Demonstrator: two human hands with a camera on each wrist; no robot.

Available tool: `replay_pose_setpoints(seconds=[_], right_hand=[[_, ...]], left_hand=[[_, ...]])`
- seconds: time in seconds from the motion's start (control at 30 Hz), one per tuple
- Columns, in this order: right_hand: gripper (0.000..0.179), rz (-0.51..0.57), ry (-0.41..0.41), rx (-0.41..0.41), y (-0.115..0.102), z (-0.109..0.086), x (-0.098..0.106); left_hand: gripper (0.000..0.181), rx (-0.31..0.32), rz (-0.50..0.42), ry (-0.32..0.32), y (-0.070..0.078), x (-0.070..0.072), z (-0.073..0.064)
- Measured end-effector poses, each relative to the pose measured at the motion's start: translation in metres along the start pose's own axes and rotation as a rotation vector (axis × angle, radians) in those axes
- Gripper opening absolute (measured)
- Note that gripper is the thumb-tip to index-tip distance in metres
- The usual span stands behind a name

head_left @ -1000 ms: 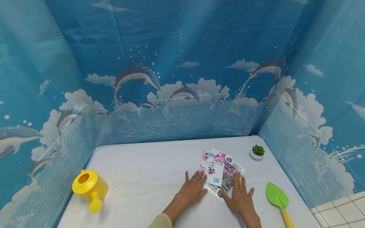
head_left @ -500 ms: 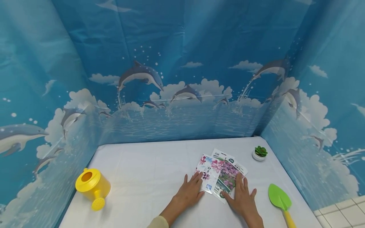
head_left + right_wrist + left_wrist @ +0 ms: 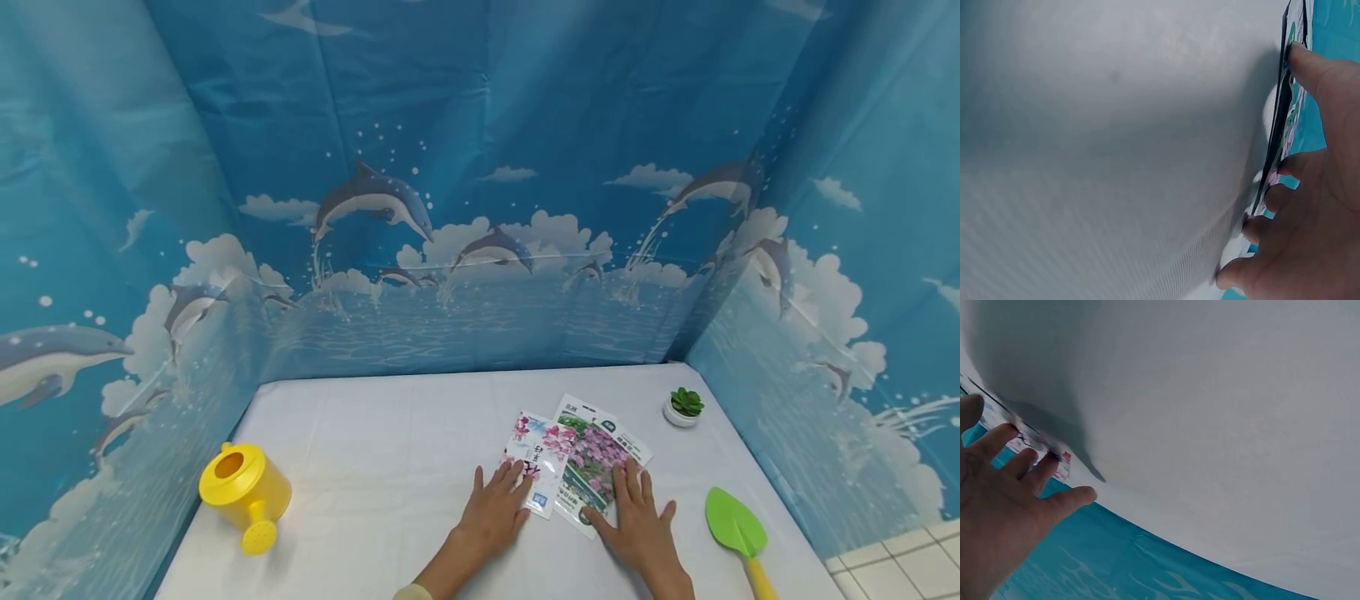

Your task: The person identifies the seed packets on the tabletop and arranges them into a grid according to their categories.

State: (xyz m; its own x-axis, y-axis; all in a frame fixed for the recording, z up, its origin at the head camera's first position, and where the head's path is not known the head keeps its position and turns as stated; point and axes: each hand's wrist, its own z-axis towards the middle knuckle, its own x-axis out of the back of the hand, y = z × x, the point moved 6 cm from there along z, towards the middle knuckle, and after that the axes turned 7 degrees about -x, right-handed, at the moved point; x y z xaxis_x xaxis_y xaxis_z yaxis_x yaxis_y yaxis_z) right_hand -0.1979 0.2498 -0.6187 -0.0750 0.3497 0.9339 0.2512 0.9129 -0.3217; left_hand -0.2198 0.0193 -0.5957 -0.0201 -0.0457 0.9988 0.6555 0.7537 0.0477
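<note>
Glossy printed packets (image 3: 599,458); smooth plastic watering can (image 3: 246,492); matt tablecloth (image 3: 375,475).

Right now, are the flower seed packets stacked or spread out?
Spread out, partly overlapping: the white blossom packet lies left of the pink-flower packet, whose picture mostly shows.

The left fingers (image 3: 512,478) partly hide the white packet (image 3: 544,463).

Wears a pale cream sleeve (image 3: 413,592) with a curved edge, well behind the fingers of the left hand (image 3: 489,515); shows a bare wrist behind the fingers of the right hand (image 3: 637,523).
</note>
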Motion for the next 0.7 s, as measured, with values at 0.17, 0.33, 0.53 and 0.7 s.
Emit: replay_pose_setpoints(seconds=[0.17,0.33,0.53,0.7], right_hand=[[0.111,-0.006,0.001,0.006,-0.003,0.001,0.0],[0.11,0.001,-0.007,0.009,-0.004,0.001,0.003],[0.11,0.007,-0.032,0.009,-0.004,0.002,0.005],[0.099,0.036,-0.08,-0.002,0.0,0.003,0.006]], left_hand=[[0.06,0.01,0.051,-0.034,-0.001,0.001,-0.008],[0.059,0.015,0.013,-0.026,-0.001,0.002,-0.014],[0.054,0.04,-0.026,-0.007,-0.004,0.005,-0.023],[0.053,0.048,-0.002,-0.014,-0.007,0.007,-0.03]])
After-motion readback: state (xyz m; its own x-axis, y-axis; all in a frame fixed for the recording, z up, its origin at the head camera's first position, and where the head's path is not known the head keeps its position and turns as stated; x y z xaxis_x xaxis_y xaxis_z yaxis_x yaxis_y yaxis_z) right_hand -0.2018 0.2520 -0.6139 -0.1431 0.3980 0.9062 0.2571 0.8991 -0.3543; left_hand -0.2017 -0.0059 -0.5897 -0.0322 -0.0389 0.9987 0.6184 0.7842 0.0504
